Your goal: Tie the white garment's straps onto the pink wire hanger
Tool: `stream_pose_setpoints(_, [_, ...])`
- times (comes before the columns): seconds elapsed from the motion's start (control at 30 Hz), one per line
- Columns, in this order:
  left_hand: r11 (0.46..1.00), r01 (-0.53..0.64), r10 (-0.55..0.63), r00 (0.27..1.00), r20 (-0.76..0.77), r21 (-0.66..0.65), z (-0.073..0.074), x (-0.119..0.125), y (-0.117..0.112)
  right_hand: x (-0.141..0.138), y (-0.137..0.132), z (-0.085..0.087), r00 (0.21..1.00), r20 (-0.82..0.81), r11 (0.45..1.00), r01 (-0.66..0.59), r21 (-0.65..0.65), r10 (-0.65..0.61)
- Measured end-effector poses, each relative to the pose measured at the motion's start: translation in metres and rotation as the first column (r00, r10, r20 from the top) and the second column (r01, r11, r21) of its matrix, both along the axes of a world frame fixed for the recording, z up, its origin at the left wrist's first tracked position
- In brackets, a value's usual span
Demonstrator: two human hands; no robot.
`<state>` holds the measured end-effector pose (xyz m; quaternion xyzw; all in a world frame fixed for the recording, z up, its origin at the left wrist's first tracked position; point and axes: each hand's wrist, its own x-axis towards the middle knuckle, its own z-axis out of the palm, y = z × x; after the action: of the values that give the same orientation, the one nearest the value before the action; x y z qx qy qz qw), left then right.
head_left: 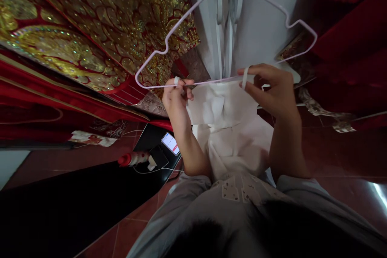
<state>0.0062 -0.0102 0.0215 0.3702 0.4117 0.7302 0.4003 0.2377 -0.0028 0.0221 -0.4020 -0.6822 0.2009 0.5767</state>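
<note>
A lilac clothes hanger hangs before me, its bottom bar level with my hands. My left hand is closed at the bar's left part, fingers curled around it, with a white strap loop at the fingers. Farther right, my right hand grips another white strap loop between thumb and index finger, around or beside the bar; I cannot tell which. Below the bar hangs a white garment, spread between my forearms. Its lower folds lie close against my body.
Red garments with gold sequins hang at the left, and dark red cloth at the right. White doors stand behind the hanger. On a black bench are a lit phone, a red-capped bottle and a white cable.
</note>
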Motion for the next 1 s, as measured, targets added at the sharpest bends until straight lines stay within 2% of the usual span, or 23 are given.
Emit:
stream_pose_setpoints(0.1, [0.999, 0.049, -0.049, 0.999, 0.005, 0.019, -0.002, -0.002, -0.002, -0.001, -0.002, -0.001, 0.998, 0.067, 0.998, -0.009, -0.058, 0.013])
stream_pose_setpoints(0.2, [0.994, 0.097, -0.096, 0.995, -0.004, 0.055, -0.002, -0.003, -0.004, 0.001, -0.001, -0.006, 0.999, -0.013, 0.996, 0.041, -0.079, -0.042])
stream_pose_setpoints(0.27, [0.995, 0.078, -0.077, 0.997, -0.015, 0.065, -0.002, -0.005, -0.006, 0.002, 0.001, -0.010, 0.995, -0.091, 0.994, 0.041, -0.099, -0.050])
stream_pose_setpoints(0.43, [0.985, -0.155, 0.154, 0.988, 0.025, 0.071, -0.005, -0.017, -0.005, 0.006, 0.007, -0.018, 0.989, -0.126, 0.993, 0.059, -0.104, -0.072])
stream_pose_setpoints(0.57, [0.924, -0.361, 0.349, 0.931, 0.109, 0.123, -0.013, -0.031, -0.002, 0.008, 0.006, -0.016, 0.985, -0.139, 0.991, 0.093, -0.096, -0.106])
stream_pose_setpoints(0.63, [0.900, -0.419, 0.404, 0.906, 0.126, 0.124, -0.017, -0.037, 0.000, 0.008, 0.004, -0.014, 0.984, -0.142, 0.989, 0.094, -0.112, -0.110])
stream_pose_setpoints(0.7, [0.913, -0.376, 0.368, 0.926, 0.081, 0.160, -0.018, -0.042, 0.001, 0.007, 0.003, -0.012, 0.985, -0.142, 0.990, 0.087, -0.114, -0.103])
stream_pose_setpoints(0.77, [0.930, -0.284, 0.302, 0.952, -0.046, 0.234, -0.015, -0.044, 0.001, 0.007, 0.004, -0.012, 0.986, -0.147, 0.994, 0.071, -0.087, -0.083])
stream_pose_setpoints(0.83, [0.926, -0.242, 0.296, 0.942, -0.158, 0.290, -0.009, -0.044, 0.000, 0.007, 0.005, -0.013, 0.985, -0.159, 0.997, 0.052, -0.065, -0.062])
stream_pose_setpoints(0.93, [0.935, -0.216, 0.285, 0.929, -0.234, 0.280, 0.003, -0.047, -0.003, 0.006, 0.006, -0.015, 0.982, -0.175, 0.994, 0.051, -0.092, -0.067])
stream_pose_setpoints(1.0, [0.957, -0.162, 0.227, 0.933, -0.281, 0.239, 0.011, -0.052, -0.004, 0.004, 0.006, -0.016, 0.981, -0.173, 0.992, 0.066, -0.106, -0.083])
